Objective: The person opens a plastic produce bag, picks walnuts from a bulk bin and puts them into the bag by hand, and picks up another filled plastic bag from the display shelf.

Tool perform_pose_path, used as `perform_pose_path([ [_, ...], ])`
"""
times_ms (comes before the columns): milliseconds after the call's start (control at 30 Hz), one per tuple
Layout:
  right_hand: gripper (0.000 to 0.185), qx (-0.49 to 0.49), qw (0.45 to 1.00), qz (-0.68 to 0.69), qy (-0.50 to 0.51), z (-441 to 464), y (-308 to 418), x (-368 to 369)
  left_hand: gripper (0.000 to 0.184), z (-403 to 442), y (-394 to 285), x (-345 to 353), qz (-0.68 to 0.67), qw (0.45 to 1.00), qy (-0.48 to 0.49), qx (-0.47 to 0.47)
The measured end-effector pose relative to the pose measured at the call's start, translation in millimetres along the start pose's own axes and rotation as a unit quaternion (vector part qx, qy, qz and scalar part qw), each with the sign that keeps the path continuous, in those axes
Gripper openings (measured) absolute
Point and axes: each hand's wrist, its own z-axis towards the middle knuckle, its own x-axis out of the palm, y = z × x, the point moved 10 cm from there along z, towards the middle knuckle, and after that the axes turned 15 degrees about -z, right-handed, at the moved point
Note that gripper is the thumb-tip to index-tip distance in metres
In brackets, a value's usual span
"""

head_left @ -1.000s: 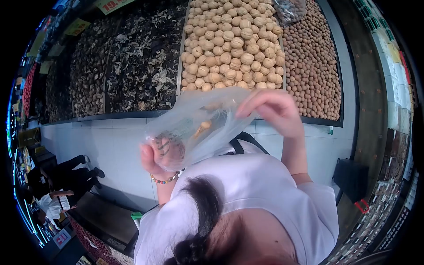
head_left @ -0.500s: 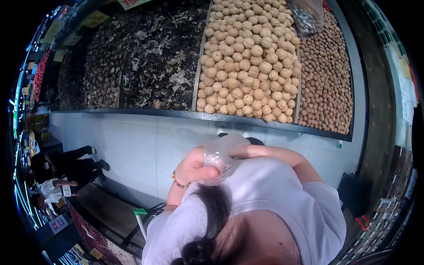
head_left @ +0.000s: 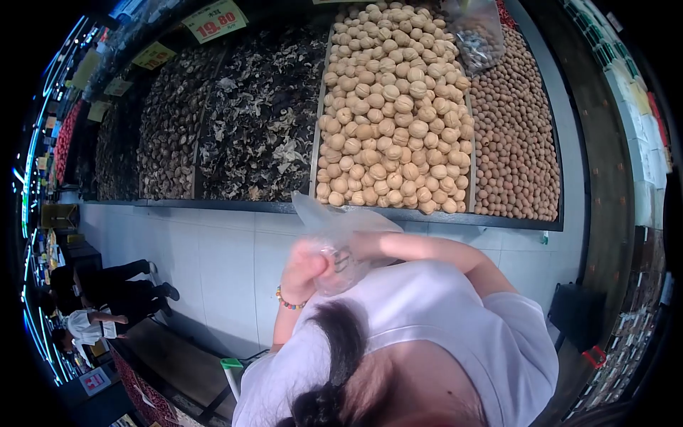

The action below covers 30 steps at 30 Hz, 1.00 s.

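A clear plastic bag, crumpled and partly blurred, is held in front of my chest. My left hand, with a beaded bracelet on its wrist, is closed round the bag's left side. My right hand lies mostly behind or inside the film, and its fingers cannot be made out. Beyond the bag, a bin of walnuts lies between dark dried fungus and smaller brown round nuts or fruits.
A filled plastic bag rests at the back of the bins. Price signs stand at the upper left. People are at the far left. A dark bag or basket is at right, with shelves beyond.
The bag, spread between my hands a second ago, is now bunched up. My right hand has moved left and down to my left hand; my left hand has moved right.
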Motion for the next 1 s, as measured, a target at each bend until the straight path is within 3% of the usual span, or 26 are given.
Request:
perform_pose_path([
  [67, 0.032, -0.001, 1.0, -0.015, -0.02, -22.6, 7.6, -36.7, 0.039, -9.3, -8.9, -21.9, -0.058, 0.996, -0.045, 0.055],
  [133, 0.036, -0.032, 0.998, 0.009, -0.047, -66.5, 25.0, -85.4, 0.034, -15.7, -14.5, -33.4, -0.157, 0.984, 0.019, 0.085],
  [167, 0.036, -0.082, 0.994, 0.056, -0.055, -84.3, 31.7, -102.3, 0.04, -19.1, -18.2, -32.5, -0.225, 0.965, 0.105, 0.087],
  [200, 0.037, -0.132, 0.984, 0.103, -0.062, -102.9, 36.6, -116.3, 0.043, -22.4, -25.0, -34.3, -0.24, 0.96, 0.103, 0.103],
  [267, 0.036, -0.297, 0.916, 0.217, -0.163, -160.7, 49.9, -156.4, 0.051, -29.7, -38.6, -37.8, -0.27, 0.948, 0.102, 0.136],
  [333, 0.035, -0.414, 0.745, 0.425, -0.306, -204.7, 6.2, -178.9, 0.049, -37.0, -48.2, -46.4, -0.286, 0.941, 0.062, 0.168],
  [400, 0.033, -0.28, 0.742, 0.45, -0.41, -212.7, -45.3, -203.9, 0.048, -44.8, -56.6, -57.1, -0.3, 0.932, 0.021, 0.201],
  [467, 0.033, 0.047, 0.8, 0.348, -0.487, -203.5, -131.0, -202.8, 0.047, -50.8, -62.9, -69.0, -0.312, 0.921, -0.022, 0.232],
  [533, 0.034, 0.222, 0.805, 0.174, -0.523, -196.0, -191.4, -196.1, 0.04, -45.1, -66.6, -62.6, -0.276, 0.931, 0.023, 0.238],
  [567, 0.036, 0.273, 0.782, 0.121, -0.546, -196.7, -215.0, -191.5, 0.038, -42.8, -66.6, -61.7, -0.258, 0.936, 0.026, 0.238],
  [667, 0.036, 0.425, 0.766, -0.027, -0.481, -191.0, -215.7, -193.8, 0.036, -42.3, -65.1, -59.9, -0.219, 0.949, 0.028, 0.225],
  [767, 0.033, 0.443, 0.756, -0.115, -0.467, -179.7, -205.4, -199.2, 0.049, -42.1, -67.9, -43.0, -0.231, 0.94, 0.157, 0.197],
  [867, 0.031, 0.412, 0.723, -0.115, -0.543, -175.0, -201.8, -196.5, 0.047, -44.6, -69.1, -54.3, -0.246, 0.942, 0.11, 0.199],
  [967, 0.03, 0.442, 0.722, -0.12, -0.518, -171.0, -217.8, -188.6, 0.046, -43.1, -69.9, -57.7, -0.243, 0.943, 0.104, 0.204],
  [1000, 0.03, 0.431, 0.723, -0.123, -0.526, -171.7, -218.3, -190.3, 0.042, -42.8, -69.4, -66.9, -0.231, 0.948, 0.048, 0.215],
])
